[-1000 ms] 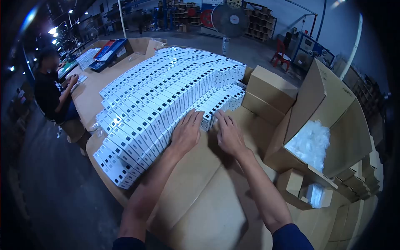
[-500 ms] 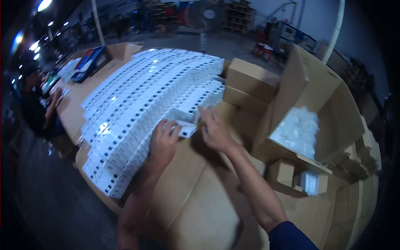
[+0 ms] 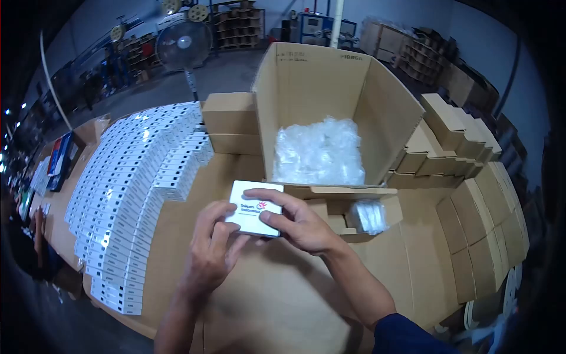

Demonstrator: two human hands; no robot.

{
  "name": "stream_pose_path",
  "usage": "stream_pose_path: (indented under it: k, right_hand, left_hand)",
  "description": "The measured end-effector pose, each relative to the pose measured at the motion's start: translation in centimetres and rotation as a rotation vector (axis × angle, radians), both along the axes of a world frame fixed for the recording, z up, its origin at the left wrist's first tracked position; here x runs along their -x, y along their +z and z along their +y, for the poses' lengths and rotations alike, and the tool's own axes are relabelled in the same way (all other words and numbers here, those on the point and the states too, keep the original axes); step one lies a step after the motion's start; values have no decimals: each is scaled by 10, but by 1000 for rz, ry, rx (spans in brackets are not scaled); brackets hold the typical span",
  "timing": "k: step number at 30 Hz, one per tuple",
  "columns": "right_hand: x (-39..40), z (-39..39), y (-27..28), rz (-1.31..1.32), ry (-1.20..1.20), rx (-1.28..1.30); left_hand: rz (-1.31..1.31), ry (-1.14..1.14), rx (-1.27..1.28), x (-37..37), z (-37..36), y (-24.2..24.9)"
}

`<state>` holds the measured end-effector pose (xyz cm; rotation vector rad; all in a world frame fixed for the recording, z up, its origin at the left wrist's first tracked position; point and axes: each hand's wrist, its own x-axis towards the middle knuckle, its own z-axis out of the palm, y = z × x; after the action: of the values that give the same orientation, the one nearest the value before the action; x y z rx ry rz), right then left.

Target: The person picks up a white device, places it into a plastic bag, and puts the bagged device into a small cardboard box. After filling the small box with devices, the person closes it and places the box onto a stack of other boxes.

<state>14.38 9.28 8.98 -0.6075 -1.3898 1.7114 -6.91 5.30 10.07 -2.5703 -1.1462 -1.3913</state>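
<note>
A small white box [image 3: 250,218] printed "Telkom Indonesia" is held up between both hands, above the cardboard-covered table [image 3: 271,295]. My left hand [image 3: 211,251] grips its left side, fingers bent against the edge and lower corner. On the right side, my right hand [image 3: 303,224] has its thumb on the printed face and its index finger along the top edge. Left of the hands stand long, tightly packed rows of similar white boxes [image 3: 132,159]. Just beyond my right hand is a small open carton [image 3: 337,223] with a clear-wrapped pack [image 3: 369,216] in it.
A tall open carton [image 3: 318,76] holding clear plastic bags [image 3: 321,153] stands behind the hands. Brown cardboard boxes [image 3: 480,236] line the right side. A closed carton [image 3: 231,115] sits at the back, with a fan [image 3: 184,42] beyond. A person's arm [image 3: 39,233] shows far left.
Both hands have left the white rows and lifted one white box, which now shows its printed face. The view has swung right, bringing the tall carton to the middle.
</note>
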Motion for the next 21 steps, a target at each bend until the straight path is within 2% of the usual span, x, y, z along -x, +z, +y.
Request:
stream_pose_path:
  k: [1, 2, 5, 6, 7, 9, 11, 13, 16, 19, 21]
  right_hand:
    - [-14, -4, 3, 33, -40, -6]
    - [-33, -4, 5, -54, -108, -47]
    - [-82, -5, 30, -195, -228, -98]
    - [-99, 0, 36, -430, -369, -300]
    - [-110, 8, 37, -459, -500, -487]
    - [-136, 22, 49, -692, -670, -628]
    - [-148, 33, 57, -794, -759, -600]
    - [-160, 47, 50, -780, -778, -612]
    - [-171, 61, 49, -833, -782, -662]
    - [-176, 67, 49, -878, -760, -680]
    - [-179, 72, 43, -874, -776, -670]
  left_hand:
    - [-58, -68, 78, -13, 2, 8]
    - [-159, -146, 217, -24, 6, 14]
    - [-137, -215, 304, -53, 38, 29]
    - [-95, -225, 288, -68, 54, 33]
    - [-12, -250, 259, -82, 73, 35]
    - [202, -262, 212, -111, 117, 29]
    - [457, -158, 103, -142, 165, 5]
    - [630, -130, 183, -172, 210, -13]
    - [738, -141, 186, -194, 254, -49]
    - [767, -164, 187, -201, 284, -68]
    - [600, -155, 221, -202, 285, -61]
